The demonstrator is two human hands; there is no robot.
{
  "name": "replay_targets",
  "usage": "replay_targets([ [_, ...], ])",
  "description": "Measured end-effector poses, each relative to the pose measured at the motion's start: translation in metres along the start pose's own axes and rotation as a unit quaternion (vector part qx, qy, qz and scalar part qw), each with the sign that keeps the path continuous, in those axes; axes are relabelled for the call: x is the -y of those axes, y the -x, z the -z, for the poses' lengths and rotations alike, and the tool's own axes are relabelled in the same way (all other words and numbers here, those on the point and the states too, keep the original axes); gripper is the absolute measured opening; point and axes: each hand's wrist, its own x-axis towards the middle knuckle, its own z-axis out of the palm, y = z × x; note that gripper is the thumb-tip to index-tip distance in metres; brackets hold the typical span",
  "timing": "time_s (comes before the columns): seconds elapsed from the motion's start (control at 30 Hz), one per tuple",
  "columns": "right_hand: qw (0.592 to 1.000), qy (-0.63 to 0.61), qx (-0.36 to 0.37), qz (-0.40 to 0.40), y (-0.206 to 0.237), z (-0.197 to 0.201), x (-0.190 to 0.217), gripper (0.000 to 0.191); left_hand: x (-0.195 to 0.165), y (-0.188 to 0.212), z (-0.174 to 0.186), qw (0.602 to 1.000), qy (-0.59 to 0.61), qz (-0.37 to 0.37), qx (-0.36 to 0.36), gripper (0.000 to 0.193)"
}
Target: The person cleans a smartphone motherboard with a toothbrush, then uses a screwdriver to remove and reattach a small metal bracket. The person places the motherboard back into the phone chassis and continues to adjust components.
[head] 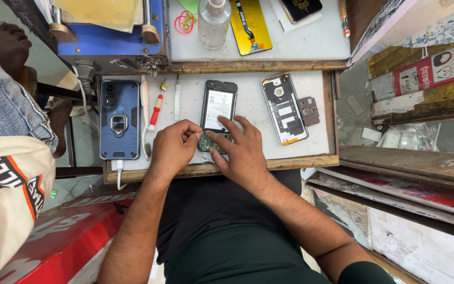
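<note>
Two hands: left hand (173, 149), right hand (243, 152); one opened phone (217, 108)

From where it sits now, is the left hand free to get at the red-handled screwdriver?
Probably yes. The left hand rests at the opened phone's lower end, and the red-handled screwdriver lies just beyond it on the white tray, with nothing between them.

Blue ringed phone case (119, 120), red-handled screwdriver (156, 111), green circuit board (212, 143) w/ black-framed opened phone (218, 105), yellow card (250, 25)
</note>
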Motion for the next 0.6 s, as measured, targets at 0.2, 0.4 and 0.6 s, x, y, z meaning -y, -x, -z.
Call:
replay_targets([
  [0.2,1.000,0.008,0.004,0.005,0.0000,0.0004,0.0011,0.039,0.0002,-0.0013,-0.0009,1.000,-0.005,0.008,0.004,0.011],
  [0.4,1.000,0.005,0.012,0.005,0.0004,0.0003,0.0000,0.041,0.0042,-0.0025,-0.0023,1.000,0.008,-0.008,0.000,0.012],
  [0.6,1.000,-0.008,0.017,0.001,0.0009,0.0010,-0.0006,0.040,0.0081,-0.0067,-0.0010,0.999,0.050,-0.015,0.011,0.011],
])
